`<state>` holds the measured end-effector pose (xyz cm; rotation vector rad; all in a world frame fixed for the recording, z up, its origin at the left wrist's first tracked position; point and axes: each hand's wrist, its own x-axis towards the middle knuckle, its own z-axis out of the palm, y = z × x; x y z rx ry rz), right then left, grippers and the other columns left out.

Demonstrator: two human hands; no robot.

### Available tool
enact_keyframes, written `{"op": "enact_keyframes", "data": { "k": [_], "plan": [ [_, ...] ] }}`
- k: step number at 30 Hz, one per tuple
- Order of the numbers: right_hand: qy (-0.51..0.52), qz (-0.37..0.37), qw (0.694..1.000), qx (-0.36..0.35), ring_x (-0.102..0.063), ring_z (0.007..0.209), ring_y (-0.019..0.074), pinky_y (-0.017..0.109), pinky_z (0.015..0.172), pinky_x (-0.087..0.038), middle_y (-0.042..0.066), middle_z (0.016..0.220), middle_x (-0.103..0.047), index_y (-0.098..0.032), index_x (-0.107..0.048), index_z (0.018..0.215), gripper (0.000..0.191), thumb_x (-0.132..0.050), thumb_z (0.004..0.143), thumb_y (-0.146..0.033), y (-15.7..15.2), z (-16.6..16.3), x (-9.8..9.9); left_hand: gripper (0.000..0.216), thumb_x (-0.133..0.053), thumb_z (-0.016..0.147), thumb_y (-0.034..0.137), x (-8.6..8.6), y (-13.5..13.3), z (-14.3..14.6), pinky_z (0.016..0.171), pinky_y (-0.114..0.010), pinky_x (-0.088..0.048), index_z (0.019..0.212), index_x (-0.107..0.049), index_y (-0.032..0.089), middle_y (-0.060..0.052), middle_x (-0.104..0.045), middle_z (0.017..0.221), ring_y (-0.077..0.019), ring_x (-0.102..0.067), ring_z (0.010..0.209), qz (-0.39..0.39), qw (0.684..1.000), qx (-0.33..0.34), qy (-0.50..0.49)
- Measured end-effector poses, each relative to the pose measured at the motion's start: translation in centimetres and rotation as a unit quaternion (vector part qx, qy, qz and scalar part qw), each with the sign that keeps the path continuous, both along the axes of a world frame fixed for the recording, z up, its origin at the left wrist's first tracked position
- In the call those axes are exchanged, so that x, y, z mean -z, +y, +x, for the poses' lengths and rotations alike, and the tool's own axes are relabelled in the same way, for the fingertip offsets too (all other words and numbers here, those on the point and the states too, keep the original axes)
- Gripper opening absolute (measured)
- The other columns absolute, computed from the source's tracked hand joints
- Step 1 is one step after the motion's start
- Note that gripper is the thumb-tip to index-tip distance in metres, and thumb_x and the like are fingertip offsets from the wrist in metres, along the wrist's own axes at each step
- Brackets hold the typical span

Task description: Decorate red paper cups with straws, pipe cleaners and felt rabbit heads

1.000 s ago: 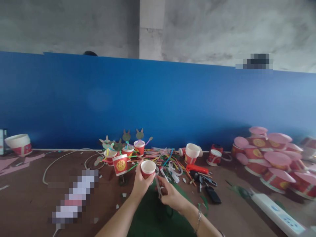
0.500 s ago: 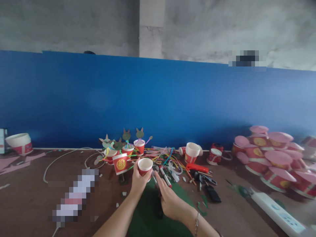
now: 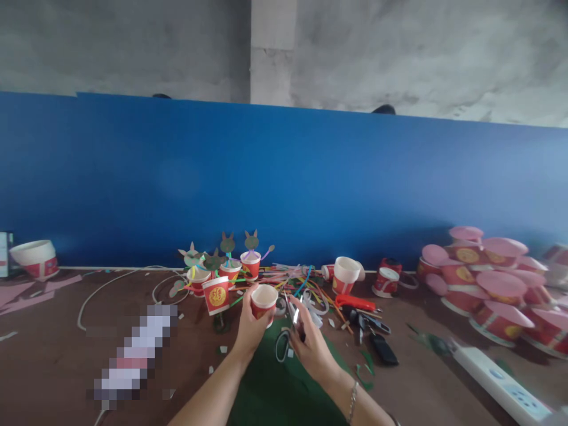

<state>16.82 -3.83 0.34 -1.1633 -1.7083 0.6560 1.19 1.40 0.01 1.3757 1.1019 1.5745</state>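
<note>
A small red-and-white paper cup (image 3: 263, 297) stands upright in the grip of my left hand (image 3: 249, 327), its open mouth facing up. Just right of it, my right hand (image 3: 307, 337) is closed around a pair of scissors (image 3: 282, 347). The grey-rimmed handle loop hangs below the fingers, and the blades point away from me, partly hidden by the hand. Scissors and cup look apart. Beneath both hands lies a dark green sheet (image 3: 275, 396). A red cup with a gold emblem (image 3: 216, 296) leans just beyond my left hand.
Cups with paper animal heads (image 3: 251, 239) stand at the back. Colourful pipe cleaners (image 3: 284, 273) lie behind the hands. To the right are an orange-red tool (image 3: 356, 302), a black key fob (image 3: 383, 349), a white power strip (image 3: 501, 384) and stacked cups with pink discs (image 3: 501, 284).
My right hand has taken hold of the scissors and lifted them beside the cup. My left hand has moved slightly right with the cup.
</note>
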Motion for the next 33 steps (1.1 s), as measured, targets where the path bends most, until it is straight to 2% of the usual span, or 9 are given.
{"op": "enact_keyframes", "data": {
  "k": [6, 10, 14, 16, 18, 21, 23, 30, 33],
  "plan": [
    [-0.063, -0.005, 0.997, -0.032, -0.057, 0.11, 0.0268, 0.039, 0.096, -0.043, 0.01, 0.12, -0.062, -0.025, -0.055, 0.126, 0.039, -0.044, 0.09, -0.032, -0.5, -0.1, -0.7, 0.064, -0.067, 0.06, 0.024, 0.3, 0.1, 0.0, 0.097, -0.042, -0.039, 0.12, -0.044, 0.019, -0.01, -0.055, 0.115, -0.025, -0.054, 0.108, 0.021, 1.0, 0.014, -0.013],
    [-0.106, -0.02, 0.994, 0.012, -0.062, 0.1, 0.0288, 0.04, 0.086, -0.048, 0.012, 0.109, -0.068, -0.024, -0.063, 0.117, 0.038, -0.039, 0.091, -0.038, -1.0, -0.4, -1.6, 0.056, -0.065, 0.063, 0.023, 0.2, -0.1, -0.1, 0.094, -0.038, -0.041, 0.115, -0.045, 0.019, -0.008, -0.057, 0.109, -0.0226, -0.056, 0.102, 0.016, 1.0, 0.014, -0.004],
    [-0.075, -0.012, 0.996, 0.044, -0.066, 0.085, 0.0274, 0.038, 0.078, -0.05, 0.013, 0.094, -0.071, -0.022, -0.067, 0.108, 0.035, -0.043, 0.089, -0.039, -1.0, -0.8, -1.8, 0.046, -0.063, 0.066, 0.025, 0.4, 0.0, -0.3, 0.09, -0.037, -0.043, 0.108, -0.046, 0.019, -0.007, -0.059, 0.104, -0.022, -0.057, 0.097, 0.014, 0.999, 0.031, 0.003],
    [-0.04, -0.077, 0.995, 0.039, -0.064, 0.06, 0.023, 0.033, 0.059, -0.051, 0.009, 0.065, -0.068, -0.019, -0.069, 0.095, 0.035, -0.043, 0.088, -0.041, -0.8, -1.1, -1.6, 0.042, -0.065, 0.065, 0.026, 0.6, 0.1, -0.3, 0.087, -0.038, -0.044, 0.103, -0.048, 0.019, -0.006, -0.06, 0.099, -0.0221, -0.058, 0.091, 0.007, 1.0, 0.023, 0.003],
    [-0.008, -0.164, 0.986, 0.026, -0.054, 0.038, 0.0168, 0.026, 0.04, -0.043, 0.003, 0.043, -0.055, -0.018, -0.068, 0.077, 0.037, -0.044, 0.087, -0.043, -0.7, -1.3, -1.2, 0.04, -0.066, 0.064, 0.029, 0.7, 0.2, -0.3, 0.084, -0.038, -0.045, 0.098, -0.049, 0.019, -0.005, -0.061, 0.095, -0.0225, -0.059, 0.088, 0.006, 1.0, 0.018, 0.004],
    [0.041, -0.227, 0.973, 0.019, -0.047, 0.029, 0.0109, 0.019, 0.03, -0.033, -0.002, 0.035, -0.046, -0.02, -0.056, 0.051, 0.04, -0.049, 0.084, -0.042, -0.5, -1.7, -0.9, 0.037, -0.067, 0.065, 0.032, 0.7, 0.1, -0.2, 0.084, -0.038, -0.045, 0.096, -0.052, 0.019, -0.005, -0.061, 0.094, -0.0234, -0.059, 0.089, 0.022, 0.999, 0.018, 0.019],
    [0.072, -0.246, 0.966, 0.016, -0.045, 0.027, 0.0089, 0.017, 0.028, -0.029, -0.002, 0.034, -0.045, -0.02, -0.047, 0.043, 0.045, -0.051, 0.081, -0.044, -0.6, -1.9, -1.0, 0.036, -0.066, 0.065, 0.033, 0.6, 0.0, -0.1, 0.084, -0.038, -0.045, 0.096, -0.053, 0.02, -0.005, -0.061, 0.093, -0.0235, -0.058, 0.09, 0.033, 0.999, 0.02, 0.029],
    [0.151, -0.298, 0.942, -0.018, -0.044, 0.024, 0.0088, 0.017, 0.027, -0.027, -0.001, 0.032, -0.046, -0.018, -0.042, 0.04, 0.05, -0.047, 0.076, -0.052, -0.6, -2.0, -1.9, 0.016, -0.058, 0.069, 0.025, 0.8, 0.3, -0.3, 0.084, -0.038, -0.044, 0.085, -0.055, 0.02, -0.005, -0.057, 0.089, -0.0229, -0.056, 0.089, 0.084, 0.991, -0.008, 0.106],
    [0.184, -0.31, 0.932, -0.04, -0.045, 0.024, 0.01, 0.019, 0.028, -0.029, -0.002, 0.035, -0.049, -0.014, -0.055, 0.055, 0.041, -0.049, 0.074, -0.05, -0.6, -1.7, -2.4, 0.011, -0.058, 0.07, 0.025, 0.7, 0.4, -0.5, 0.084, -0.039, -0.044, 0.08, -0.056, 0.02, -0.005, -0.057, 0.088, -0.0236, -0.055, 0.088, 0.088, 0.988, -0.019, 0.126]
  ]
}}
